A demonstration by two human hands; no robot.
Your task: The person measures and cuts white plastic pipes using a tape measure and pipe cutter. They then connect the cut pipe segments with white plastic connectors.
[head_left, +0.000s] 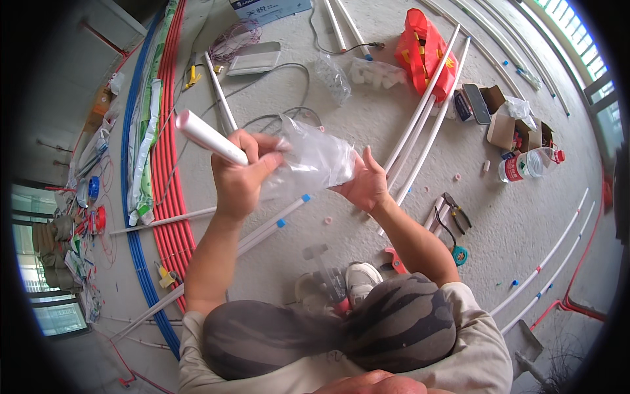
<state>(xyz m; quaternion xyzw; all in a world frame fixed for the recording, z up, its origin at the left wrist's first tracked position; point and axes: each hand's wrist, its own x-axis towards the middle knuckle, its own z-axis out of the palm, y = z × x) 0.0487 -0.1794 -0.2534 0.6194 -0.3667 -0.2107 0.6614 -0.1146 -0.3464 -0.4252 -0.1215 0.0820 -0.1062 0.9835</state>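
Note:
A short white plastic pipe (209, 136) is clasped in my left hand (237, 172), its open end pointing up and to the left. The thumb and forefinger of that hand also pinch the edge of a clear plastic bag (315, 154), partly blurred. My right hand (366, 182) is at the bag's other side, palm up and thumb spread away. Its fingertips are partly behind the bag, which rests against them. Whether anything small is inside the bag I cannot make out. Below the hands, white pipes with blue ends (281, 224) lie on the concrete floor.
Red pipes (172, 131) and blue pipes (131, 164) run along the left. To the right are a red bag (420, 59), long white pipes (420, 131), a phone (476, 104), a water bottle (522, 167), pliers (457, 211) and tape (460, 255). A hammer (325, 272) stands by my shoe.

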